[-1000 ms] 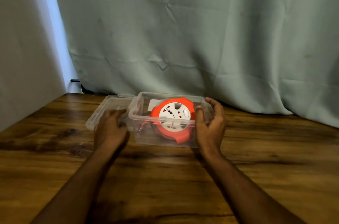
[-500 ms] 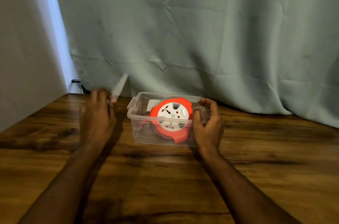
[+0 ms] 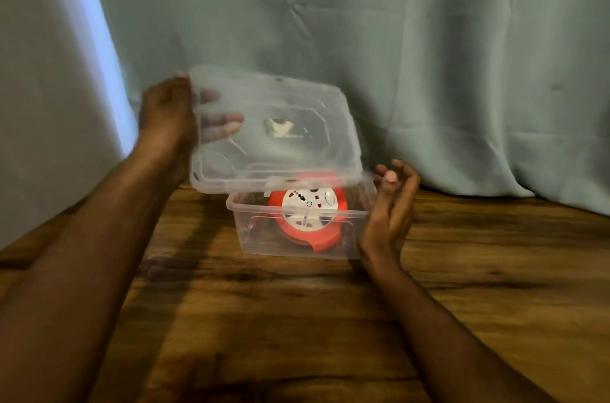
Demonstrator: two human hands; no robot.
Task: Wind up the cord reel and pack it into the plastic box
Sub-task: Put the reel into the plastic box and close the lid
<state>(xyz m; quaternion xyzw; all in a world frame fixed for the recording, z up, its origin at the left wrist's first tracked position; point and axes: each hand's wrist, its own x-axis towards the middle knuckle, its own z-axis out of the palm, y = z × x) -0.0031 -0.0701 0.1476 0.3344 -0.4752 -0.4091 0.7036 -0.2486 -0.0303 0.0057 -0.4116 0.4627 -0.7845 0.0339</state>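
The orange cord reel (image 3: pixel 308 219) with its white socket face lies tilted inside the clear plastic box (image 3: pixel 264 237) on the wooden table. My left hand (image 3: pixel 168 118) grips the left edge of the clear lid (image 3: pixel 274 135), holding it tilted in the air above the box, its near edge just over the box's rim. Just off the box's right wall is my right hand (image 3: pixel 389 204), fingers loosely curled and holding nothing.
A pale green curtain (image 3: pixel 429 56) hangs right behind the box. A light wall (image 3: pixel 39 105) stands at the left. The wooden table (image 3: pixel 297 320) stretches toward me and to the right.
My left hand picked the lid up from the table left of the box and swung it over the box. My right hand let go of the box's right end.
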